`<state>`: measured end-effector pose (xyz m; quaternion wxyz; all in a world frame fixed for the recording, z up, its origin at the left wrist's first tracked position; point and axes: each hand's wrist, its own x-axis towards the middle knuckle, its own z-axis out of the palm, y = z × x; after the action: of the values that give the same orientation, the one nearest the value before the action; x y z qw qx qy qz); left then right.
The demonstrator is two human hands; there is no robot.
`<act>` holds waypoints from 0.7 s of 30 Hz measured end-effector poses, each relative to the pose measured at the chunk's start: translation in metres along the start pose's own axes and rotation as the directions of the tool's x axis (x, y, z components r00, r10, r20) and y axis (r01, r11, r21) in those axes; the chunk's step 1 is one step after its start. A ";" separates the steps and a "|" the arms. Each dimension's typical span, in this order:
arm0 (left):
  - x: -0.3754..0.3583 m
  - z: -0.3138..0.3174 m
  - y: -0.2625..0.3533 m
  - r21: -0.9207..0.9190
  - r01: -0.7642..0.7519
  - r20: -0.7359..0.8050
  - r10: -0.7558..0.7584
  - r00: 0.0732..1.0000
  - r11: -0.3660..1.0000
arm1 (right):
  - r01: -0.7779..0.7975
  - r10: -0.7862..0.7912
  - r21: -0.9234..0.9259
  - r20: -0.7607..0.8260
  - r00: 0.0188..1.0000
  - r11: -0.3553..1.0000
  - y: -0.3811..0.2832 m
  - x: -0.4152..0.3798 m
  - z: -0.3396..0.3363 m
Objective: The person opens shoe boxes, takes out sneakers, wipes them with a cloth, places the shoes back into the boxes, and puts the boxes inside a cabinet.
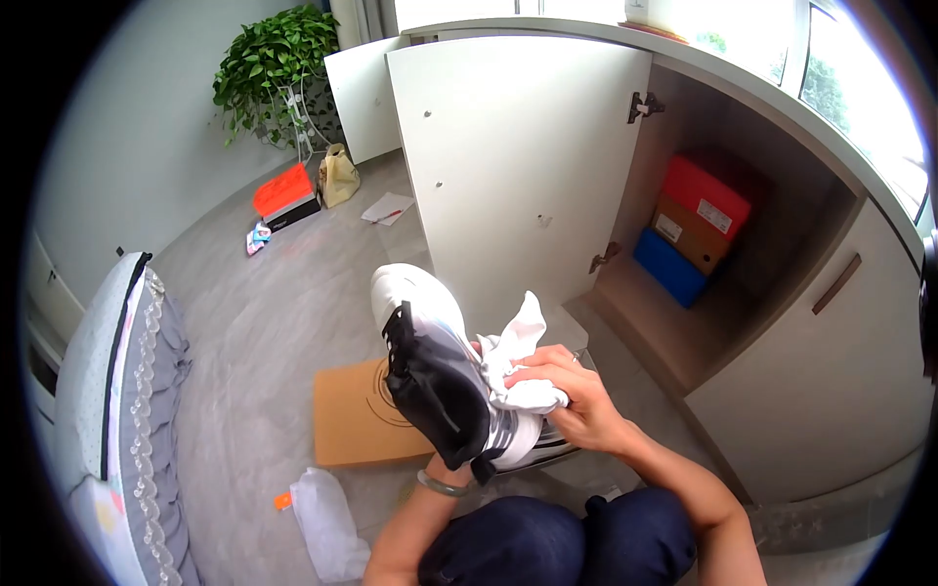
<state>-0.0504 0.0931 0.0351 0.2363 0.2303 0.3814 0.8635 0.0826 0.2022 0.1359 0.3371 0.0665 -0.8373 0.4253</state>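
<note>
The right hand point(576, 400) presses a crumpled white cloth point(518, 366) against the side of a black, white and silver sneaker point(435, 366), which the left hand point(459, 459), mostly hidden inside it, holds raised above the knees; wiping looks mid-way, and turning the shoe seems due next. Beyond the shoe lie a brown cardboard box point(357, 420) on the floor and stacked red, brown and blue shoeboxes point(694, 225) in the open cupboard, their labels unreadable.

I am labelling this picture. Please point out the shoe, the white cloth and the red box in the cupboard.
shoe point(430, 376): head view, on the black upper.
white cloth point(518, 366): head view, on the bunched middle.
red box point(705, 195): head view, on its front face.
</note>
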 end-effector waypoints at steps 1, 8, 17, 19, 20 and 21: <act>0.003 0.002 -0.002 0.042 -0.030 -0.006 0.030 1.000 0.999 | -0.008 0.007 -0.028 -0.026 1.000 1.000 0.003 -0.001 0.001; 0.005 0.014 0.026 -0.428 0.035 -0.176 -0.122 0.977 0.903 | -0.194 0.175 -0.106 -0.167 0.970 0.975 0.014 -0.004 0.017; 0.009 0.021 0.042 -0.401 -0.058 -0.329 -0.085 0.941 0.914 | -0.273 0.235 -0.159 -0.224 0.946 0.949 0.003 -0.001 0.023; 0.011 0.019 0.043 -0.417 -0.065 -0.348 -0.092 0.933 0.907 | -0.277 0.240 -0.161 -0.217 0.946 0.947 0.000 -0.002 0.024; 0.010 0.020 0.045 -0.350 -0.100 -0.362 -0.036 0.932 0.932 | -0.282 0.245 -0.164 -0.214 0.946 0.945 -0.001 -0.003 0.024; 0.010 0.020 0.046 -0.281 -0.133 -0.372 0.020 0.928 0.950 | -0.282 0.245 -0.164 -0.213 0.946 0.945 0.000 -0.003 0.025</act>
<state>-0.0572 0.0822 0.0842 0.1593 0.0424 0.2731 0.9478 0.0725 0.1827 0.1235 0.3601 -0.1203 -0.8397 0.3882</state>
